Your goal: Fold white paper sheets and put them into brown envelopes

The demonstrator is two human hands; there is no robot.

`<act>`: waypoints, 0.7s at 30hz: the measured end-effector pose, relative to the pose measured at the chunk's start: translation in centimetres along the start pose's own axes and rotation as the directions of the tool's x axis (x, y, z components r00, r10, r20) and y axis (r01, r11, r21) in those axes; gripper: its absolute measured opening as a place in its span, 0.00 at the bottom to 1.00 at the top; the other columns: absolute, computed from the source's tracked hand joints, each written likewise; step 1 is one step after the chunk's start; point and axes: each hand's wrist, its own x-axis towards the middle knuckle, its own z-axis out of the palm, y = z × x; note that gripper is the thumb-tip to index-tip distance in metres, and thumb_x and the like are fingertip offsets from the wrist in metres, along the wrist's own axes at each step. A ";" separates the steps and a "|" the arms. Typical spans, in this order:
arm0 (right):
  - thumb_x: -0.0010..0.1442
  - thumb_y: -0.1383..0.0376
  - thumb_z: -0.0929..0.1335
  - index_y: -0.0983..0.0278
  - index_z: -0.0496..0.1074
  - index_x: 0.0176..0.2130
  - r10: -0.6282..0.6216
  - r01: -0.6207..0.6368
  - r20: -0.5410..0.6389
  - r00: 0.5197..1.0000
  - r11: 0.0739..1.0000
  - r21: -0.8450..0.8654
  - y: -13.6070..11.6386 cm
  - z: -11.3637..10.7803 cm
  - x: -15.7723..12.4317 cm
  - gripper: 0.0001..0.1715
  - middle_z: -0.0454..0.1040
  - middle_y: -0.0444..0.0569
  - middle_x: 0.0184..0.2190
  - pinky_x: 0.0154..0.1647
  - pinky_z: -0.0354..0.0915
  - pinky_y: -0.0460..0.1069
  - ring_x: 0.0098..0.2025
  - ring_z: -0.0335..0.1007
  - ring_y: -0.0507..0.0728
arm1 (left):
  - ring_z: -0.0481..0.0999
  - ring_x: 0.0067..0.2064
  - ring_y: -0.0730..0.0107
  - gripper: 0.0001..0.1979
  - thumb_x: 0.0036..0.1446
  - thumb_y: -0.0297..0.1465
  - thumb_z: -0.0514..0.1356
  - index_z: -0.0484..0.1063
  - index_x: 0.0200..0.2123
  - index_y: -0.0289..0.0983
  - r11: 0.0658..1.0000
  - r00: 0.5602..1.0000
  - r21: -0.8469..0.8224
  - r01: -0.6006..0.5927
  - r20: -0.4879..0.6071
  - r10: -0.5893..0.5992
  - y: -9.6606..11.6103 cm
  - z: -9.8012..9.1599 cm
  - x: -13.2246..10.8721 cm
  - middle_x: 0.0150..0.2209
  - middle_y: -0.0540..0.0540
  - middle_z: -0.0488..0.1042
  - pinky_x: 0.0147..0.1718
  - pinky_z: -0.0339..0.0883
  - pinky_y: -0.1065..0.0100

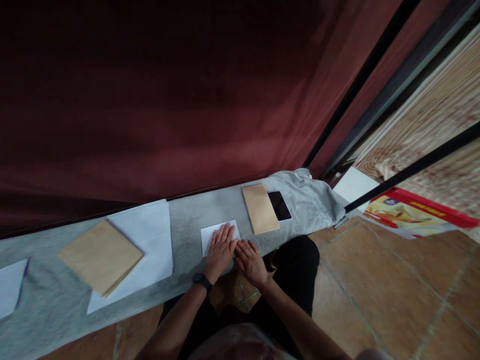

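Observation:
A small folded white sheet of paper (pixel 206 234) lies on the grey cloth-covered bench in front of me. My left hand (pixel 220 251), with a dark watch on the wrist, rests flat on this paper, fingers stretched out. Beside it, my right hand (pixel 250 261) lies with its fingers extended at the paper's right edge and the bench's near edge. The fingertips of the two hands are close together. Part of the paper is hidden under my hands. Just right of them sits a brown paper envelope (pixel 260 209), partly over a dark-screened phone (pixel 279 206).
On the left, a stack of brown envelopes (pixel 101 255) lies on large white sheets (pixel 153 240). Another white sheet (pixel 11 287) is at the far left. The narrow grey bench (pixel 187 220) runs along a dark red curtain (pixel 187 125). A red-and-yellow box (pixel 416 212) stands right, by black poles.

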 end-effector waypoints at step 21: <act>0.72 0.65 0.60 0.64 0.63 0.66 0.077 -0.075 -0.044 0.996 0.996 0.044 0.4 -0.3 -0.9 0.26 0.66 0.51 0.66 0.71 0.52 0.61 0.68 0.59 0.60 | 0.52 0.72 0.50 0.30 0.69 0.34 0.43 0.53 0.70 0.28 0.920 0.911 0.003 0.393 -0.137 -0.389 -2.7 -0.7 -5.5 0.71 0.32 0.54 0.69 0.45 0.45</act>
